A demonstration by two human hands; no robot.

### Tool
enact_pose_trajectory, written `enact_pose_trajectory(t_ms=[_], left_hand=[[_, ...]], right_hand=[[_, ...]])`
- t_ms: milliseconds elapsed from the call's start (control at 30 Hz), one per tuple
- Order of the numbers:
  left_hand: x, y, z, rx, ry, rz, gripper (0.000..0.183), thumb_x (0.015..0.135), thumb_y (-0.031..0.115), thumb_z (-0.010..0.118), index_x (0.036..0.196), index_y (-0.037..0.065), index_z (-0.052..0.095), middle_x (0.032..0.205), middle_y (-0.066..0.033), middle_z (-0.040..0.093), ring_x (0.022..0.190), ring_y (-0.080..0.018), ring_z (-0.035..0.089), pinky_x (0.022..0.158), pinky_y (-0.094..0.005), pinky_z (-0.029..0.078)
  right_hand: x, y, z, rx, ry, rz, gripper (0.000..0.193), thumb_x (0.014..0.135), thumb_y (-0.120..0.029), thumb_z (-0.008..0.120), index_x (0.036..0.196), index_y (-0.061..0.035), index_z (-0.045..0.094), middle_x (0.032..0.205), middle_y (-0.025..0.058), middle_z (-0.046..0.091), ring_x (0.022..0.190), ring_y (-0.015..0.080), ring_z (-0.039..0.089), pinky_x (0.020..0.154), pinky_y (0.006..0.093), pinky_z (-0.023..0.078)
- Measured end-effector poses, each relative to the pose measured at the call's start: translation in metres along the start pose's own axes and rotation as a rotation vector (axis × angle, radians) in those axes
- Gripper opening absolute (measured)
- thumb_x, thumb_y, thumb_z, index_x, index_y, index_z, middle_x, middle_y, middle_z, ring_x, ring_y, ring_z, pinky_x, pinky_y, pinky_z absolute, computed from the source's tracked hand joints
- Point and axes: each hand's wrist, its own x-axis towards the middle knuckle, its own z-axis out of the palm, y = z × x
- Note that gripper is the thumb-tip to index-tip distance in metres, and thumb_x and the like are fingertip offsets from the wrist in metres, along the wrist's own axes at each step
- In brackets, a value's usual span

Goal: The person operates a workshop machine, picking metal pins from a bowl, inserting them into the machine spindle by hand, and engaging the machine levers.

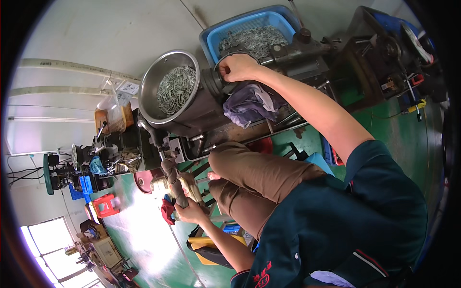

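Observation:
My left hand (192,211) is closed round the lower end of a cloth-wrapped lever (175,185), which hangs from the front of a dark machine. My right hand (238,67) reaches up to the machine's round dark chuck (213,81), its fingers pinched together; whatever lies between them is hidden. To the left of that hand, a steel bowl (145,96) full of small metal pins (176,91) rests tilted on the machine. Behind the hand is a blue basket (209,41) with more metal pins. Just below it, a purple-grey rag (249,104) drapes over the machine.
My knees (240,161) are under the machine's edge. Another machine (93,163) stands farther left, near a red stool (106,205). A yellow and black seat (209,247) is by my left forearm. Machine parts (384,53) stand at the far right.

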Motion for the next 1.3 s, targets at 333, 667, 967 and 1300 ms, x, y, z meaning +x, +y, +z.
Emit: enact_pose_trajectory(t_ms=[333, 667, 967, 1300], left_hand=[[-0.002, 0.000, 0.000, -0.006, -0.007, -0.004, 0.029, 0.059, 0.025, 0.058, 0.069, -0.001, 0.052, 0.063, -0.0191, 0.055, 0.059, -0.0381, 0.052, 0.054, -0.0455, 0.039], [0.000, -0.003, 0.002, -0.015, -0.014, 0.014, 0.033, 0.059, 0.026, 0.061, 0.075, -0.002, 0.055, 0.065, -0.0199, 0.056, 0.061, -0.0382, 0.053, 0.055, -0.0453, 0.040], [-0.003, -0.001, 0.007, 0.017, 0.029, 0.043, 0.035, 0.060, 0.031, 0.062, 0.072, -0.001, 0.055, 0.065, -0.0193, 0.056, 0.060, -0.0380, 0.053, 0.055, -0.0455, 0.040], [0.000, -0.005, 0.000, 0.040, 0.012, 0.029, 0.031, 0.059, 0.028, 0.059, 0.071, -0.001, 0.054, 0.063, -0.0191, 0.055, 0.059, -0.0382, 0.053, 0.053, -0.0459, 0.039]], right_hand=[[0.012, -0.028, -0.016, 0.006, 0.735, -0.361, 0.004, 0.062, -0.011, 0.056, 0.064, -0.0085, 0.055, 0.061, 0.0048, 0.054, 0.063, 0.0234, 0.052, 0.057, 0.0346, 0.041], [0.030, -0.082, -0.045, -0.328, 0.468, -0.600, 0.005, 0.060, -0.009, 0.054, 0.064, -0.0077, 0.055, 0.065, 0.0008, 0.055, 0.078, 0.0193, 0.047, 0.068, 0.0339, 0.038], [0.044, -0.122, -0.017, -0.571, -0.139, -0.545, 0.025, 0.059, -0.032, 0.066, 0.062, -0.0081, 0.061, 0.069, 0.0065, 0.060, 0.081, 0.0233, 0.049, 0.065, 0.0346, 0.039], [0.044, -0.117, 0.002, -0.357, 0.067, -0.549, 0.008, 0.058, -0.008, 0.054, 0.063, -0.0045, 0.060, 0.066, 0.0114, 0.060, 0.064, 0.0280, 0.059, 0.052, 0.0359, 0.046]])
